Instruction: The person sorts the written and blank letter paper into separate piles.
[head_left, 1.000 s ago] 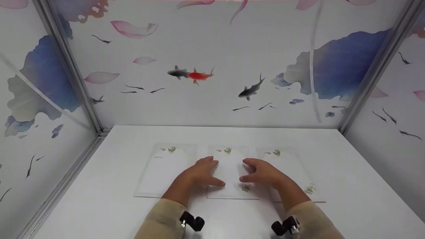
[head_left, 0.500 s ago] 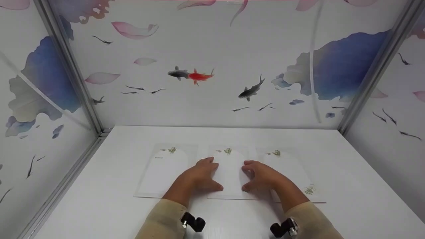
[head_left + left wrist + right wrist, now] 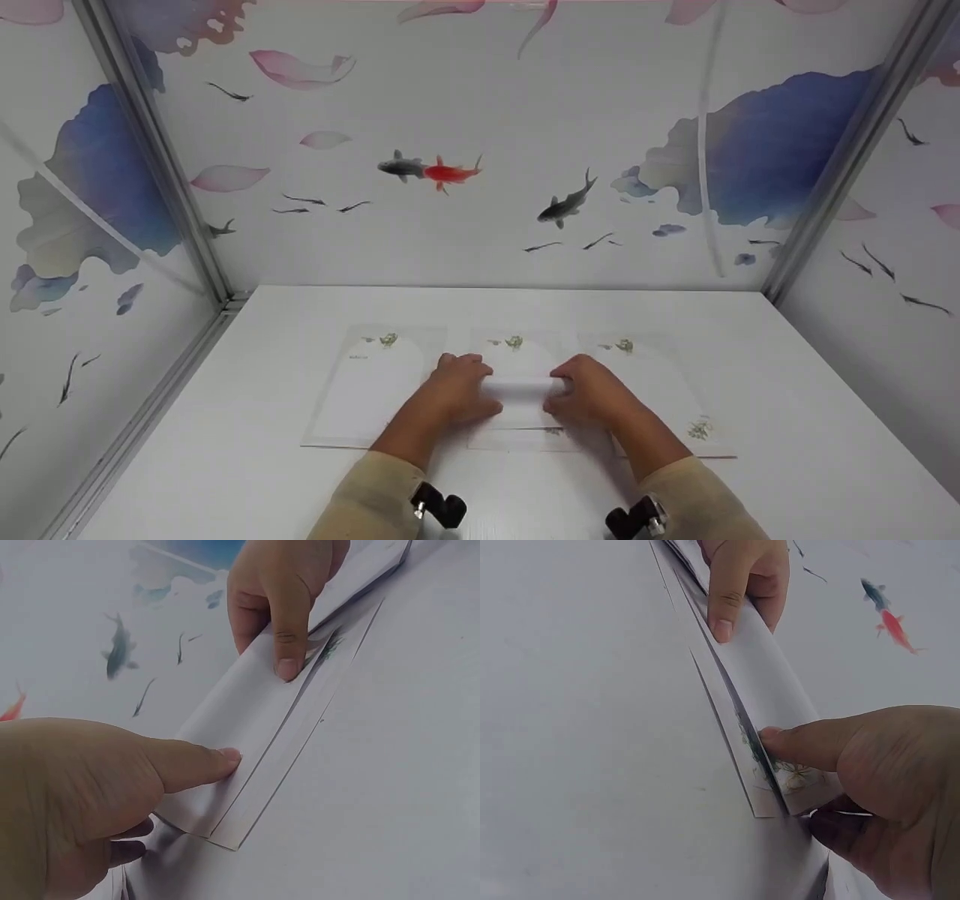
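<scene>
A sheet of decorated letter paper (image 3: 521, 412) is bent up from the middle stack, its near edge pulled back from the stack's edge. On its left side my left hand (image 3: 459, 390) pinches it, thumb on top, as the left wrist view shows with the thumb lying along the sheet (image 3: 225, 720). My right hand (image 3: 589, 390) pinches the right side, its thumb next to a printed plant in the right wrist view. Beneath lies the rest of the middle stack (image 3: 510, 441), with a strip showing along the front. The fingers under the raised sheet are mostly hidden.
A left stack of the same paper (image 3: 367, 397) and a right stack (image 3: 652, 390) flank the middle one on the white table (image 3: 525, 487). Behind stands a white panel (image 3: 465, 240) printed with fish and petals. Metal posts (image 3: 161, 150) frame the corners.
Both hands have closed in on the sides of the middle stack and lifted the top sheet into a bend. Its near edge has shifted away from me. The outer stacks have not moved.
</scene>
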Demonstrator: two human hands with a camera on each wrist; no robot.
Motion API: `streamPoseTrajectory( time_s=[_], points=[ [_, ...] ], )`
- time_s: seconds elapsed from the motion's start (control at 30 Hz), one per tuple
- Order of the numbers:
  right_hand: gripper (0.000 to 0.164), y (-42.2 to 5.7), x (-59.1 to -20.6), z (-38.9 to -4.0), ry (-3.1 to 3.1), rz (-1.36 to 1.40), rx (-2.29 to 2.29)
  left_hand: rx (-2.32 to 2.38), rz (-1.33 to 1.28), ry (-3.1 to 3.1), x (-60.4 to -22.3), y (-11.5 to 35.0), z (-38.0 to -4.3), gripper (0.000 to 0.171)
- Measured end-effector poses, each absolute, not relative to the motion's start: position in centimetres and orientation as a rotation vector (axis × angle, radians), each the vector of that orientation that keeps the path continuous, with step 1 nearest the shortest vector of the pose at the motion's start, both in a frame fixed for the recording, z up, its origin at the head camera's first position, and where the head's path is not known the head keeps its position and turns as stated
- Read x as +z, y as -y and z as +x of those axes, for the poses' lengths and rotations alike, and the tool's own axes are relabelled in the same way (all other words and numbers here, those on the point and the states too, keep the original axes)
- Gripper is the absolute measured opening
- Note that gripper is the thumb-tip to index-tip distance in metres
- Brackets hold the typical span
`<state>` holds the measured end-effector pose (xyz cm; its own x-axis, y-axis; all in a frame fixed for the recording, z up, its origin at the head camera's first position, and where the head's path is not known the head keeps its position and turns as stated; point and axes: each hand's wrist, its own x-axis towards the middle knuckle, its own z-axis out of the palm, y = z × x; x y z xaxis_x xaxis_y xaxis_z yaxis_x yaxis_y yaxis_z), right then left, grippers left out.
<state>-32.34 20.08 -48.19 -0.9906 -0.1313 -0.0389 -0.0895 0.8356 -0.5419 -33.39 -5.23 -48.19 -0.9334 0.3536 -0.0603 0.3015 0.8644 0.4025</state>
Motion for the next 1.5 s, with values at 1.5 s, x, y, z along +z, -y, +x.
streamPoseTrajectory(
  time_s=[1.5],
  points=[
    [0.042,-23.3,-47.4,-33.0,-2.606,0.257,-1.519,1.565,-0.072,-2.724,-48.8,4.0,-34.3,0.04]
  ],
)
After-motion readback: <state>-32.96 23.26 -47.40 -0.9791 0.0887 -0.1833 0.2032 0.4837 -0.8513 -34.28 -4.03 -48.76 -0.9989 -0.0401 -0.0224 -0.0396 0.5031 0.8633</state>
